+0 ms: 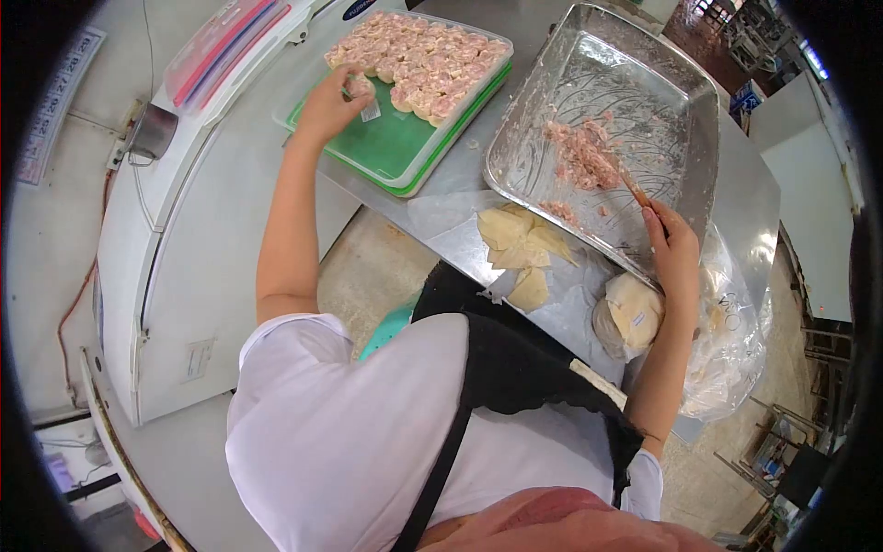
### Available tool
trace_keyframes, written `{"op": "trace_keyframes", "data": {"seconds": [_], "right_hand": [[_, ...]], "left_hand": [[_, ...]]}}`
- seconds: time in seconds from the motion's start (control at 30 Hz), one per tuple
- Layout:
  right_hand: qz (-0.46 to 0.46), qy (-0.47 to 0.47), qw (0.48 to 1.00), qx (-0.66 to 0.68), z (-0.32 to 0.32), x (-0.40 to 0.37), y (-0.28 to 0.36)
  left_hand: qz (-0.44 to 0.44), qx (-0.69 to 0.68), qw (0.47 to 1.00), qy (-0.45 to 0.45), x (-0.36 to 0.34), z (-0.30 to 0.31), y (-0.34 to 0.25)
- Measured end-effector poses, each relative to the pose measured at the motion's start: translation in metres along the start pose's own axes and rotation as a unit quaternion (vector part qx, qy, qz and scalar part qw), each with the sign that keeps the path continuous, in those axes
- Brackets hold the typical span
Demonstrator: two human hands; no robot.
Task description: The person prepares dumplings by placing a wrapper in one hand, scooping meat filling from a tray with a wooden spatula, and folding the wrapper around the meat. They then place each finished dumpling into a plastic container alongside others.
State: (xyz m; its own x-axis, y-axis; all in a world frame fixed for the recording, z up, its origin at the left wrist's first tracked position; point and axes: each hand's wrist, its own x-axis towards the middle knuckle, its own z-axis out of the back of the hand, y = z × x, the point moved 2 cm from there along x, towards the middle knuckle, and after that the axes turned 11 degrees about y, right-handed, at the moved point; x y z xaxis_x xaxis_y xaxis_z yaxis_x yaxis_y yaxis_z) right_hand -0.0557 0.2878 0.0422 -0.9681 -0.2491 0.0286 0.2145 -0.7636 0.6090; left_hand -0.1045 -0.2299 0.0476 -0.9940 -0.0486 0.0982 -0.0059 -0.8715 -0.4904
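Note:
My left hand [332,103] is closed around a meat-filled dumpling [360,87] at the left side of a green-bottomed plastic tray [386,152]. Rows of filled dumplings [428,60] cover the far part of that tray. With my right hand [673,237] I grip a wooden spatula [633,184], its far end in the minced meat filling [584,156]. The filling lies in a large metal pan [524,129] whose walls are smeared with it. Loose yellowish wrappers [524,244] lie on plastic in front of the pan. A wrapped stack of wrappers [632,311] sits beside my right forearm.
A white chest freezer [212,202] stands along the left, with pink and blue lids [225,55] and a metal cup [152,131] near it. A clear plastic bag [727,322] hangs at the metal table's [750,189] right edge.

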Motion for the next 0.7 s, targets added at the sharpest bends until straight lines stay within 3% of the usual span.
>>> {"op": "trace_keyframes", "data": {"seconds": [0.17, 0.37, 0.5, 0.6, 0.67, 0.7], "right_hand": [[-0.02, 0.009, 1.0, 0.014, 0.001, -0.001, 0.001], [0.011, 0.008, 0.999, -0.033, -0.003, 0.005, -0.002], [-0.028, 0.014, 0.999, -0.04, -0.003, 0.006, -0.003], [-0.029, 0.007, 0.999, -0.045, -0.005, 0.007, -0.007], [-0.024, -0.002, 0.998, -0.058, -0.004, 0.007, -0.006], [-0.03, 0.014, 0.997, -0.071, -0.002, 0.007, -0.002]], "left_hand": [[0.006, 0.025, 0.999, 0.038, 0.0, -0.021, -0.029], [-0.015, 0.059, 0.996, 0.063, 0.024, -0.027, -0.018], [0.017, 0.023, 0.993, 0.111, 0.017, -0.016, -0.039], [-0.048, 0.021, 0.993, 0.106, 0.001, -0.015, -0.039], [-0.178, 0.143, 0.973, -0.033, -0.017, -0.014, -0.053], [-0.184, 0.136, 0.973, -0.027, -0.029, -0.015, -0.069]]}}
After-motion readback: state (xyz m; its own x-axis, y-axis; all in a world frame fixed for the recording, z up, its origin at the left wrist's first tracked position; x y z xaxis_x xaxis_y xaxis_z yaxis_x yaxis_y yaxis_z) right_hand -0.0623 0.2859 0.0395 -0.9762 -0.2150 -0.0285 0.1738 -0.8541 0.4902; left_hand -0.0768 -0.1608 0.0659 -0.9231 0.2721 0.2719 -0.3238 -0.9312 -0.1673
